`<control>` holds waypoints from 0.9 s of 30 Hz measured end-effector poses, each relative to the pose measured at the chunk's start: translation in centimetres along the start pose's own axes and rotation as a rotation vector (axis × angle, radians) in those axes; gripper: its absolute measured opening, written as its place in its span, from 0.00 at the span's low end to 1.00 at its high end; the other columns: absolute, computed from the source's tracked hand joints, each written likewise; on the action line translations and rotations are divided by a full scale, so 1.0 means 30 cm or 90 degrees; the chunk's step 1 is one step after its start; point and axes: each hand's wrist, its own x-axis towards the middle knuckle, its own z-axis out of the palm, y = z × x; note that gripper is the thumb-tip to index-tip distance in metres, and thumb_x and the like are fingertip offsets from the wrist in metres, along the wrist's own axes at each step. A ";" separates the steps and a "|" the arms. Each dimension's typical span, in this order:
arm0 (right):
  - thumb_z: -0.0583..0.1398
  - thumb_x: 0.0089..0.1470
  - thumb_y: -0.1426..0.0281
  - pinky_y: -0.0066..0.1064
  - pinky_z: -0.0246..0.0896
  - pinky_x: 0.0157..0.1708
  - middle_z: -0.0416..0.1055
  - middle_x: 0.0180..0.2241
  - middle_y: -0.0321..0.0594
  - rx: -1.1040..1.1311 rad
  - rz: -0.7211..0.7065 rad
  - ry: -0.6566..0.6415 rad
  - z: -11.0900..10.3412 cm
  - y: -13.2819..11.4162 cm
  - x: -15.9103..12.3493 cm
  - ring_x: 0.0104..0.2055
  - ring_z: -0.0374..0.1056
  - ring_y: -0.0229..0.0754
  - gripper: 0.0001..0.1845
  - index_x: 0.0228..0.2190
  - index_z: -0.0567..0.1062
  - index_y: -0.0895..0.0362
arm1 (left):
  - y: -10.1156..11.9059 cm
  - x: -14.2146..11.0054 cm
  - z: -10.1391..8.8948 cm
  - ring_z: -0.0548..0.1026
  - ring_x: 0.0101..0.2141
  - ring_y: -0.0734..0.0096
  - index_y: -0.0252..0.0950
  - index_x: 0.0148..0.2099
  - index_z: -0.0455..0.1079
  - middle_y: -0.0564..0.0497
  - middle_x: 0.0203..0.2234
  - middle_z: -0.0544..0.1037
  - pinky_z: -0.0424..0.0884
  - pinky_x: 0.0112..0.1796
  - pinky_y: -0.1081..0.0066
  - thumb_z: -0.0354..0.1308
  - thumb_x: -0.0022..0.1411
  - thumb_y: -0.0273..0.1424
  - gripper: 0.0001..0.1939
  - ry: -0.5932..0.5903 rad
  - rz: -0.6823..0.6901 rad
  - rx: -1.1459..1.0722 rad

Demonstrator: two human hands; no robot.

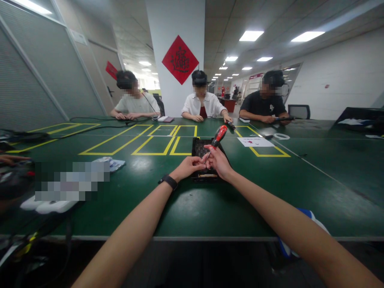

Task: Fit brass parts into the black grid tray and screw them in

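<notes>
A screwdriver (219,136) with a red and black handle is in my right hand (220,162), tilted so its handle points up and away and its shaft runs down to the left. The fingers of my left hand (189,167) are pinched together close to the lower end of that shaft. Whatever they pinch is too small to make out. Both hands are over a black open case (196,147) on the green table, and they hide much of its inside. A light brown strip (207,175) shows near the case's front edge.
Yellow tape outlines (115,153) mark the green table (135,212). A white sheet (255,142) and a roll of white tape (281,136) are at right. White power strips (57,205) and cables lie at left. Three people sit across the table; a hand (13,159) shows at far left.
</notes>
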 end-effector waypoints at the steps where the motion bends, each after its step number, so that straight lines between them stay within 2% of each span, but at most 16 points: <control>1: 0.52 0.55 0.57 0.23 0.57 0.19 0.71 0.23 0.34 0.001 0.000 0.000 0.000 0.000 0.000 0.17 0.62 0.31 0.19 0.44 0.62 0.55 | -0.002 0.000 0.003 0.65 0.22 0.80 0.30 0.31 0.70 0.54 0.21 0.71 0.60 0.26 0.78 0.63 0.48 0.40 0.17 0.026 0.003 0.018; 3: 0.52 0.55 0.56 0.23 0.57 0.19 0.71 0.23 0.34 -0.002 0.003 -0.001 -0.001 0.000 0.001 0.17 0.62 0.31 0.19 0.44 0.62 0.55 | -0.006 0.001 0.007 0.63 0.21 0.82 0.30 0.30 0.68 0.56 0.20 0.69 0.58 0.25 0.78 0.65 0.45 0.40 0.17 0.053 0.002 0.030; 5: 0.52 0.54 0.56 0.23 0.58 0.19 0.71 0.24 0.34 -0.009 0.003 -0.003 -0.001 0.000 0.000 0.17 0.62 0.31 0.20 0.45 0.62 0.54 | -0.010 0.002 0.008 0.63 0.21 0.82 0.30 0.29 0.67 0.56 0.20 0.69 0.58 0.24 0.78 0.65 0.44 0.40 0.18 0.048 -0.004 0.013; 11: 0.49 0.55 0.53 0.24 0.58 0.18 0.72 0.24 0.35 -0.011 -0.002 -0.016 0.004 -0.002 -0.005 0.16 0.62 0.31 0.23 0.45 0.61 0.55 | -0.006 -0.003 0.001 0.67 0.22 0.79 0.29 0.30 0.70 0.52 0.21 0.73 0.61 0.26 0.77 0.64 0.46 0.40 0.17 0.011 -0.019 -0.041; 15: 0.50 0.55 0.54 0.24 0.58 0.18 0.71 0.23 0.34 -0.002 -0.007 -0.008 0.005 -0.001 -0.004 0.16 0.61 0.31 0.21 0.45 0.61 0.54 | -0.006 -0.003 0.002 0.71 0.25 0.76 0.28 0.32 0.72 0.48 0.25 0.76 0.64 0.29 0.75 0.61 0.50 0.40 0.17 -0.001 -0.027 -0.052; 18: 0.50 0.55 0.54 0.23 0.58 0.18 0.70 0.23 0.33 -0.002 -0.008 0.001 0.005 -0.001 -0.003 0.16 0.61 0.30 0.21 0.45 0.62 0.54 | -0.009 -0.002 0.008 0.70 0.25 0.76 0.29 0.32 0.71 0.50 0.25 0.75 0.64 0.30 0.75 0.63 0.48 0.40 0.17 0.045 -0.016 -0.018; 21: 0.50 0.54 0.53 0.23 0.58 0.18 0.70 0.23 0.33 -0.001 -0.008 0.004 0.007 -0.002 -0.003 0.16 0.61 0.30 0.22 0.45 0.62 0.54 | -0.010 -0.002 0.013 0.66 0.22 0.80 0.30 0.28 0.69 0.54 0.21 0.71 0.61 0.27 0.77 0.65 0.44 0.39 0.17 0.091 -0.001 0.035; 24: 0.51 0.54 0.53 0.23 0.58 0.18 0.71 0.23 0.33 -0.003 -0.006 0.004 0.008 -0.003 -0.004 0.17 0.62 0.31 0.23 0.45 0.61 0.54 | -0.009 -0.003 0.011 0.64 0.21 0.81 0.30 0.26 0.68 0.55 0.19 0.69 0.59 0.26 0.77 0.65 0.44 0.40 0.17 0.088 -0.001 0.050; 27: 0.50 0.54 0.53 0.23 0.58 0.18 0.71 0.23 0.34 0.001 0.001 0.004 0.008 -0.005 -0.002 0.16 0.62 0.31 0.22 0.45 0.61 0.54 | -0.009 -0.003 0.005 0.66 0.22 0.80 0.29 0.27 0.70 0.53 0.20 0.72 0.60 0.27 0.77 0.63 0.47 0.40 0.16 0.060 -0.011 0.027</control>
